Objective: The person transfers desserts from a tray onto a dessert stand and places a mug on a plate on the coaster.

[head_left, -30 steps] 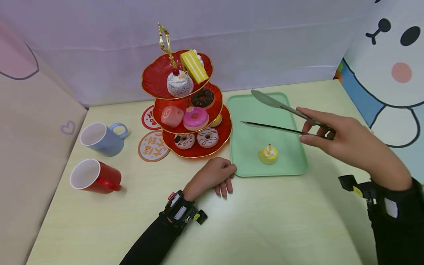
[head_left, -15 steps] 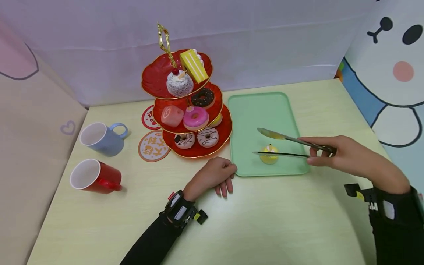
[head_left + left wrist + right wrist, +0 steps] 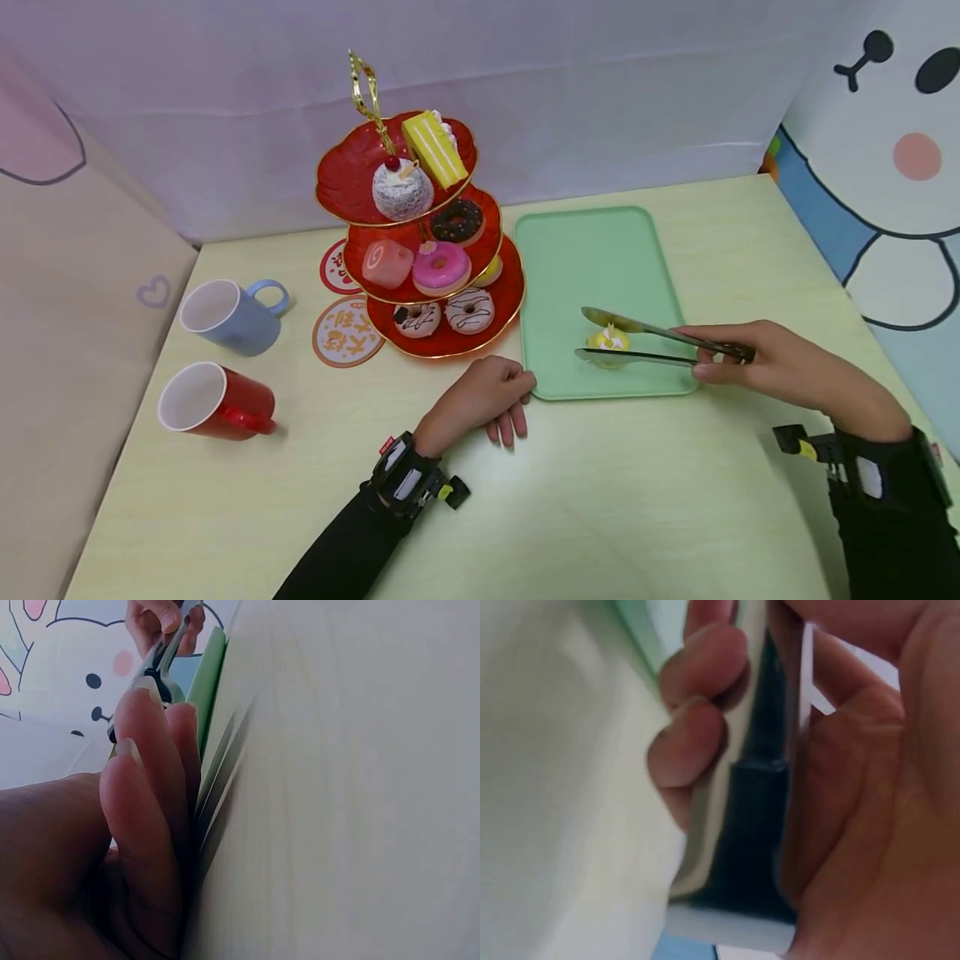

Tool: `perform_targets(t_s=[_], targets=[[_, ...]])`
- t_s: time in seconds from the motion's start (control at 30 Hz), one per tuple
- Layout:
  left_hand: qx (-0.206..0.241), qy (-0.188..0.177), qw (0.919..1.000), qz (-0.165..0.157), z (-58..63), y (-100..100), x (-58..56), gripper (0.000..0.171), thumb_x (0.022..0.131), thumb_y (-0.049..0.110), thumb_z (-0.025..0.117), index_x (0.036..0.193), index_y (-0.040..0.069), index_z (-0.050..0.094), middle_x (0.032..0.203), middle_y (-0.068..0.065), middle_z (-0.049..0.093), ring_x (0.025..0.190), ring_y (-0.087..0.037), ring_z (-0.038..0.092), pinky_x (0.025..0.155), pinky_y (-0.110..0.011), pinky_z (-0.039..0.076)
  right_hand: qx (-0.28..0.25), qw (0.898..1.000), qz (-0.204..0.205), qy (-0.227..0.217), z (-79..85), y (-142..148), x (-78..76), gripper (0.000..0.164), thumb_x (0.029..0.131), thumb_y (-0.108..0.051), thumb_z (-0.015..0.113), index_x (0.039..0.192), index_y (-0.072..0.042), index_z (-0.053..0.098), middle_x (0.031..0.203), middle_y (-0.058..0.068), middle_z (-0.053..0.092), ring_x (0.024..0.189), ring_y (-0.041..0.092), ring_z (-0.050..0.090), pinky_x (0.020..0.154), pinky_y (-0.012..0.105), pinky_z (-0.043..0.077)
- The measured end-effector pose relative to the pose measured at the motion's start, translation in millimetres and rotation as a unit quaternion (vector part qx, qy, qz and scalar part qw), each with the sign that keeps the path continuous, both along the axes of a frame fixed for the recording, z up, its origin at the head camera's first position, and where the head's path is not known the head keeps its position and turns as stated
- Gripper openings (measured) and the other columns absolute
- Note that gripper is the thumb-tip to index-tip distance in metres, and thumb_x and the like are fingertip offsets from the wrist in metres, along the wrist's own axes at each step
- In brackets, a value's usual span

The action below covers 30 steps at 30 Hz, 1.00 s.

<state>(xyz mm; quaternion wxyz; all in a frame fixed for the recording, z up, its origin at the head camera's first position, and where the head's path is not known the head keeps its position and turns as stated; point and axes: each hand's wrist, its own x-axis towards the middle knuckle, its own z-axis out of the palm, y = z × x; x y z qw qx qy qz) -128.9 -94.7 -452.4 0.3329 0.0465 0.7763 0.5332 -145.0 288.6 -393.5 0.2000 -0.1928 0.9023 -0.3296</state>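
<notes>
Right hand [image 3: 761, 354] grips tongs [image 3: 637, 326] astride yellow, white-topped cake [image 3: 609, 338]; left hand [image 3: 486, 390] relaxed, touching corner of tray [image 3: 592, 258].

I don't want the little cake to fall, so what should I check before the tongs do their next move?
1. Metal serving tongs held: ok, the right hand grips them.
2. Mini yellow cake upright on the green tray: ok, white icing on top.
3. Cake between the tongs' two arms: ok, as the head view shows it.
4. Tongs squeezing it firmly: cannot tell; contact isn't clear.
5. Left hand out of the tongs' way: ok, it's by the tray's near left corner.
6. Tray held steady: cannot tell whether that hand grips it.
</notes>
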Motion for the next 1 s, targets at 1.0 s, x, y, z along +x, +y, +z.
perform_targets(t_s=[1.0], targets=[[-0.005, 0.0, 1.0, 0.0, 0.2, 0.9, -0.5, 0.03, 0.102, 0.022, 0.049, 0.085, 0.003, 0.064, 0.068, -0.013, 0.074, 0.054, -0.033, 0.072, 0.042, -0.032, 0.054, -0.005, 0.999, -0.022, 0.023, -11.0, -2.8, -1.3, 0.048, 0.105, -0.015, 0.069, 0.151, -0.006, 0.06, 0.077, -0.001, 0.042, 0.067, 0.012, 0.039, 0.057, 0.032, 0.033]])
